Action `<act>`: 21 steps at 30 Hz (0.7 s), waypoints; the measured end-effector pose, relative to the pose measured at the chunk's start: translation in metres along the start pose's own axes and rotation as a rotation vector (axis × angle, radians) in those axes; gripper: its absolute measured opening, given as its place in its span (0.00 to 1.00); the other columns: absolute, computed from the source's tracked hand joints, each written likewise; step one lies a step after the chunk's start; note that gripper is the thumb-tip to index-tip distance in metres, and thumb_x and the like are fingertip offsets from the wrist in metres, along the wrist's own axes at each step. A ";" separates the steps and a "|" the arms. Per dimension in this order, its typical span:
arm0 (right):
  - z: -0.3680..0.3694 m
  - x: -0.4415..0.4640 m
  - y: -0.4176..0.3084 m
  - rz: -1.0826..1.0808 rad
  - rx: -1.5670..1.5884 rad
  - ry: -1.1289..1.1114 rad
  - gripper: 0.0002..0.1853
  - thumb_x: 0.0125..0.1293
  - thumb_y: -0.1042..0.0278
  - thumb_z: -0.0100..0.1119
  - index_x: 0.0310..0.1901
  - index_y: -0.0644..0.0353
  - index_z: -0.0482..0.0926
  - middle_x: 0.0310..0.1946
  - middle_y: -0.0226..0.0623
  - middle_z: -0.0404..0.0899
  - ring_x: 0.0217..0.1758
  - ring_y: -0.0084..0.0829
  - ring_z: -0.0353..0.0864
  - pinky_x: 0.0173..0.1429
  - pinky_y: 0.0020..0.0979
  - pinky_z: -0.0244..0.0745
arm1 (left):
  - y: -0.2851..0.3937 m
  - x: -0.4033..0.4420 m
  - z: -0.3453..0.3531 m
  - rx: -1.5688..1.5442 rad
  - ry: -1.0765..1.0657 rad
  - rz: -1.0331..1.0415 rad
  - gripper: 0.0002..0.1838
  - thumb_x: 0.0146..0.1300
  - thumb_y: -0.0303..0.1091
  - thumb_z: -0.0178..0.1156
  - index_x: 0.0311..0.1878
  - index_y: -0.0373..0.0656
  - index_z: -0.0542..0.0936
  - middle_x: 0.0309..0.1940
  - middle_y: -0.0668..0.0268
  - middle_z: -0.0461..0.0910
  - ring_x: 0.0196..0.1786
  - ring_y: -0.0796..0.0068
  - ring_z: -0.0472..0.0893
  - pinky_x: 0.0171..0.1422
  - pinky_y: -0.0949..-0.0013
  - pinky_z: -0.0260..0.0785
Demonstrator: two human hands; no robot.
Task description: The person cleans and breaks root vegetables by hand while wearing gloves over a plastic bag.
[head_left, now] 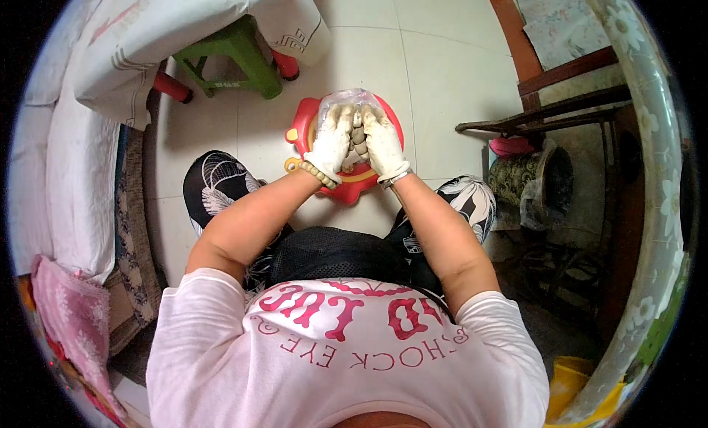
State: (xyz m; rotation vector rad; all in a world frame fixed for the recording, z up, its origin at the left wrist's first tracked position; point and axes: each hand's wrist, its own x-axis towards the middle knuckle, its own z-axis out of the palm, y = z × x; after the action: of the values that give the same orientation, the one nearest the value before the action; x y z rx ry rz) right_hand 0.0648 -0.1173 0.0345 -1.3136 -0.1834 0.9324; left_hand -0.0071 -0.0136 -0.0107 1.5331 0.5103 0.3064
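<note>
Both of my hands wear white gloves with brownish stains and are held close together over a red plastic stool (349, 190) on the floor. Between my left hand (332, 142) and my right hand (383, 142) sits a brown lumpy thing (358, 137), which both hands press from the sides. What it is made of cannot be told. A clear plastic bag or film (346, 97) lies on the stool just beyond my fingertips. A beaded bracelet (320, 175) circles my left wrist, and a thin band is on my right wrist.
A green stool (247, 59) stands at the upper left beside a cloth-covered table (169, 19). On the right are a dark wooden rack (546, 111) and a patterned container (516, 179) with something pink on top. My knees flank the red stool.
</note>
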 end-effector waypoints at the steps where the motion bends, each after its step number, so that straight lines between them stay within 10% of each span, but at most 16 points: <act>1: 0.001 0.000 0.000 -0.003 -0.006 0.016 0.13 0.71 0.55 0.41 0.45 0.55 0.67 0.21 0.27 0.71 0.14 0.17 0.67 0.14 0.21 0.62 | 0.021 -0.005 0.002 -0.072 0.023 -0.120 0.30 0.65 0.47 0.50 0.63 0.38 0.59 0.48 0.56 0.72 0.49 0.64 0.74 0.48 0.65 0.71; 8: 0.008 -0.003 -0.001 0.042 0.045 -0.060 0.11 0.70 0.63 0.44 0.49 0.58 0.67 0.27 0.30 0.73 0.19 0.19 0.72 0.20 0.20 0.69 | 0.022 -0.004 -0.002 -0.360 0.013 -0.313 0.25 0.67 0.42 0.49 0.62 0.41 0.61 0.45 0.58 0.75 0.41 0.70 0.78 0.29 0.70 0.73; 14: 0.004 0.007 0.025 -0.120 -0.124 -0.016 0.13 0.71 0.61 0.40 0.50 0.58 0.68 0.29 0.28 0.73 0.23 0.17 0.71 0.21 0.18 0.64 | 0.008 -0.004 0.004 -0.463 0.111 -0.242 0.24 0.67 0.41 0.49 0.63 0.41 0.62 0.48 0.55 0.74 0.44 0.67 0.78 0.41 0.68 0.75; 17: -0.015 0.034 0.063 -0.497 -0.559 0.036 0.15 0.71 0.59 0.38 0.51 0.59 0.67 0.29 0.31 0.74 0.23 0.19 0.72 0.21 0.20 0.66 | -0.002 -0.004 -0.002 0.280 0.027 0.007 0.26 0.67 0.42 0.47 0.64 0.38 0.60 0.57 0.50 0.67 0.57 0.61 0.71 0.57 0.63 0.67; 21: -0.029 0.046 0.085 -0.625 -0.801 0.063 0.17 0.71 0.57 0.37 0.52 0.60 0.66 0.29 0.33 0.74 0.22 0.21 0.74 0.21 0.22 0.69 | 0.030 -0.014 0.005 -0.325 0.026 -0.265 0.27 0.68 0.41 0.46 0.65 0.38 0.58 0.60 0.49 0.63 0.60 0.59 0.68 0.62 0.62 0.63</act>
State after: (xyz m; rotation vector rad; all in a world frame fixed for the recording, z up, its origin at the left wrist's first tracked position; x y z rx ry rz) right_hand 0.0703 -0.1110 -0.0660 -1.8473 -0.9325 0.2628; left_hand -0.0134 -0.0240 0.0205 1.1332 0.6435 0.1927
